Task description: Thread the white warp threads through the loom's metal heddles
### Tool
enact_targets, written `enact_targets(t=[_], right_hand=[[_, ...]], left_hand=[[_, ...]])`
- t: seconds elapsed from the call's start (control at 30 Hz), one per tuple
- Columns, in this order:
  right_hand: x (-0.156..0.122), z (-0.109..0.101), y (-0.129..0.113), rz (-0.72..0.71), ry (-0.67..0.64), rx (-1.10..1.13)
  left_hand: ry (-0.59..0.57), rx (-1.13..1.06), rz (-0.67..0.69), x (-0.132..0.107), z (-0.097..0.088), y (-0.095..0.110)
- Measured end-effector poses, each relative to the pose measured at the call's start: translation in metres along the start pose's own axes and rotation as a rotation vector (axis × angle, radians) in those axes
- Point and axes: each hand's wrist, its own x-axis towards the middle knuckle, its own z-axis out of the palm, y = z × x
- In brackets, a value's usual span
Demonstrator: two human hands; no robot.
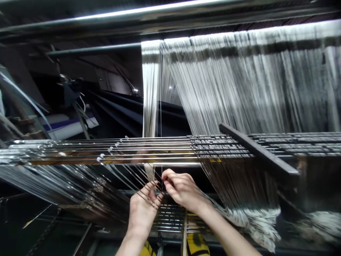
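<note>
My left hand (142, 208) is closed below the metal rods, with several thin wire heddles (133, 177) slanting down into its fingers. Close on its right, my right hand (183, 188) pinches with thumb and forefinger at a fine thread (162, 170) that hangs between the two hands. The fingertips of both hands nearly meet. Behind the left fingertips, a narrow bundle of pale warp threads (150, 96) comes down from above and passes behind the rods (160, 144).
A wide sheet of pale warp threads (226, 89) hangs at the right, ending in a bunched mass (261, 224). A dark flat bar (258, 149) lies slantwise across the rods. More heddles (74, 185) crowd the left. A shiny roller (133, 17) spans the top.
</note>
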Motion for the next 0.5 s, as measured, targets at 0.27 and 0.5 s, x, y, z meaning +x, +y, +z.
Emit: enact_targets(t=[0.27,0.5], right_hand=[[-0.002,-0.001,0.003,-0.128,0.057,0.074],[0.003,-0.002,0.001,-0.085,-0.021,-0.048]], left_hand=[[-0.051,0.076,-0.07,-0.013,0.001,-0.007],[-0.094,0.238,0.084,-0.022,0.002,-0.004]])
